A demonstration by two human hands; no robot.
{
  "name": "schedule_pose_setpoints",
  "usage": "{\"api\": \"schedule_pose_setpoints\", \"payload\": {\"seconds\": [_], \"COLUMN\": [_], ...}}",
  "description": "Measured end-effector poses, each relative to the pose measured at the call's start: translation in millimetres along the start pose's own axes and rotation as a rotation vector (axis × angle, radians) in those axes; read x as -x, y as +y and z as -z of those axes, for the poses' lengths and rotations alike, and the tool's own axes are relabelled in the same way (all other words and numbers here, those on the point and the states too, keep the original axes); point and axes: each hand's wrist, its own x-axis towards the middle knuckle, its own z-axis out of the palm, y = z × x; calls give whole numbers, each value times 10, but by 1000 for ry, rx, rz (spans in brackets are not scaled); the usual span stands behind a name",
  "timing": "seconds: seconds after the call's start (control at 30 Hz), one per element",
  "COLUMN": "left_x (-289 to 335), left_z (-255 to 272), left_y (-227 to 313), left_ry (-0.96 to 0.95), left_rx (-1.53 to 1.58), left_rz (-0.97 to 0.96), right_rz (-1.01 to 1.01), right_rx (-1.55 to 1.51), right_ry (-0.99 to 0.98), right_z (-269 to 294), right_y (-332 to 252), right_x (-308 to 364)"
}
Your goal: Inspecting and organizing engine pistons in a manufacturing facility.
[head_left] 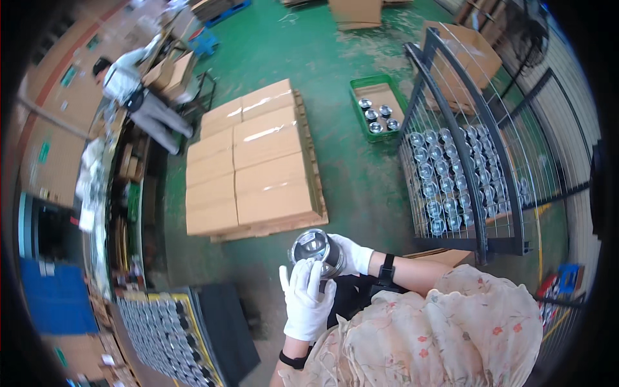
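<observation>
Just in front of my body is a shiny metal piston [313, 244] with a dished top face and dark sides. My right hand [352, 256], in a white glove, is closed around its right side; the glove covers part of it, and some of the fingers are hidden. My left hand [305, 298], also gloved in white, is at the piston's near left edge. Its fingers are stretched out and partly apart, the fingertips overlapping the rim. Whether they press on it is hard to tell. Dark bands are around both wrists.
Large cardboard boxes [267, 164] sit on a pallet ahead. A green crate [362, 82] holds several pistons. Rows of pistons fill a wire cage [445, 175] at right and a rack [161, 335] at lower left. Another person [129, 84] stands at the left workbench.
</observation>
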Motion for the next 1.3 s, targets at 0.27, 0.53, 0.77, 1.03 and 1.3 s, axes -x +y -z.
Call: {"api": "schedule_pose_setpoints", "payload": {"seconds": [0.27, 0.53, 0.77, 1.03, 1.3], "left_x": [-1899, -3743, -5248, -7296, -9050], "left_z": [-644, -1664, -2712, -3893, -6241], "left_y": [-766, -1079, -1852, -2410, -2636], "left_ry": [-321, -1016, -946, -924, -1193], "left_rx": [365, 969, 479, 887, 193], "left_rz": [-187, 395, -49, 870, 176], "right_rz": [413, 1139, 1653, 1441, 1015], "right_rx": [-274, 757, 993, 1174, 58], "right_ry": [235, 1035, 1442, 2031, 2548], "right_z": [88, -338, -1026, -1038, -750], "right_y": [-1089, -2345, -3845, -5308, -5629], "right_x": [-152, 581, 1149, 1179, 879]}}
